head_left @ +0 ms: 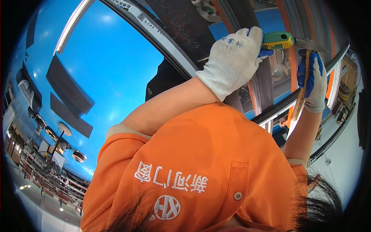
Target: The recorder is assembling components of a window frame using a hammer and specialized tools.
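My left hand (236, 50), in a white knit glove with blue-coated fingers, is closed round a hand tool with a green and yellow handle (279, 40). That handle sticks out to the right of my fingers and has a hole near its end; the tool's working end is hidden by my glove. My right hand (315, 79), gloved the same way, grips a hammer by its wooden handle (300, 101). The metal hammer head (311, 44) lies close to the end of the green handle; whether they touch I cannot tell.
A long dark frame profile (154, 33) with a white printed strip runs diagonally left of my left hand. Dark strips (262, 91) and orange-edged bars lie beneath my hands. Flat dark pieces (69, 87) rest on a blue surface (119, 65) at the left. Racks (50, 176) stand beyond.
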